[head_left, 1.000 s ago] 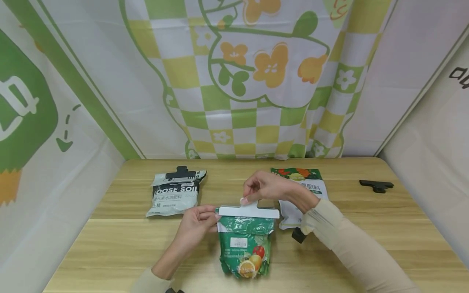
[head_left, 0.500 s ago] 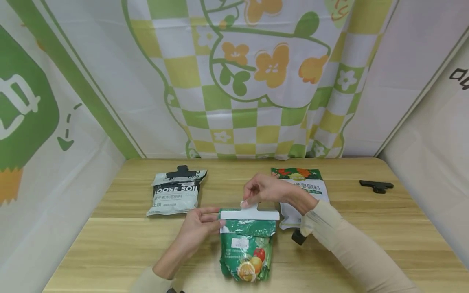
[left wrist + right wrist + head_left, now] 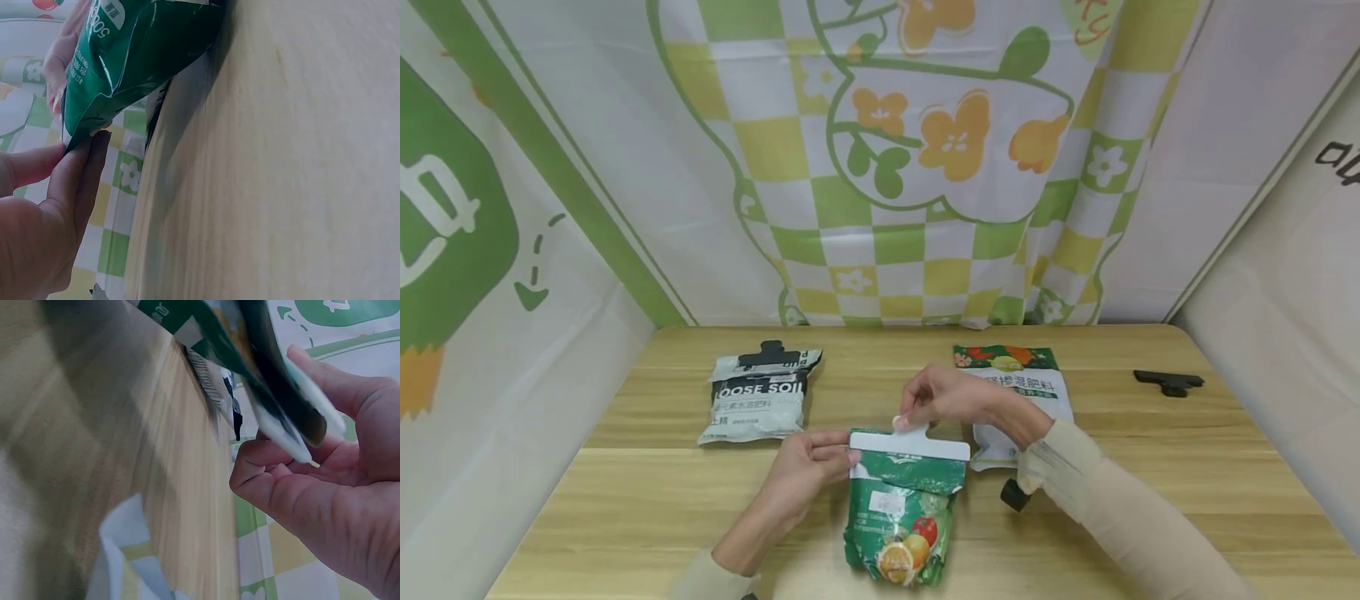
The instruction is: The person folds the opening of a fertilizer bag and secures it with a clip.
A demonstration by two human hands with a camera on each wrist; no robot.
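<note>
A green bag (image 3: 901,508) with fruit printed on it is held up in front of me, its top folded over. Along that fold lies a white bag clip (image 3: 910,445). My right hand (image 3: 951,395) pinches the clip's handle between thumb and fingers. In the right wrist view, the two white bars of the clip (image 3: 284,434) stand on either side of the bag's edge. My left hand (image 3: 805,471) pinches the bag's upper left corner, thumb in front. The left wrist view shows those fingertips on the green bag's corner (image 3: 119,62), above the tabletop.
Back left lies a grey-and-white bag (image 3: 758,408) with a black clip (image 3: 769,353) across its top. A white-and-green bag (image 3: 1007,367) lies behind my right hand, partly covered by it. Another black clip (image 3: 1168,382) rests on the wooden table (image 3: 1187,483) at the right.
My left thumb has come onto the front of the bag's corner. The bag and both hands have shifted slightly toward me, and the bag's lower end has swung a little left.
</note>
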